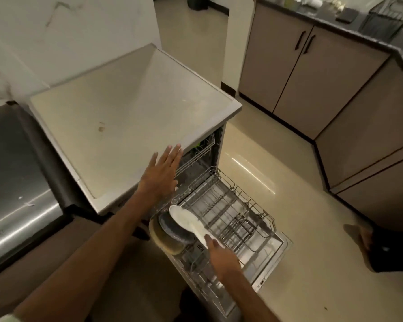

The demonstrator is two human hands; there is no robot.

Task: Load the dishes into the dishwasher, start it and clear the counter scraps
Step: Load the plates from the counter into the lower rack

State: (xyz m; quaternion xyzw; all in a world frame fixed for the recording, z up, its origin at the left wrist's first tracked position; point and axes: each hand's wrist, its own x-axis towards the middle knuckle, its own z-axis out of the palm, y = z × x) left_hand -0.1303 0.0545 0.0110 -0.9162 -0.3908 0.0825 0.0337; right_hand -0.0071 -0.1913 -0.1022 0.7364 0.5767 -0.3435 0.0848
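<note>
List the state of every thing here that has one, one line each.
dishwasher door: open, folded down.
lower rack: pulled out over the door.
upper rack: mostly inside the machine.
white plate: tilted, gripped over the lower rack.
dark plate: on edge in the lower rack.
tan plate: on edge beside the dark plate.
left hand: open, fingers straight.
right hand: grips the white plate's rim.
cabinet doors: shut.
</note>
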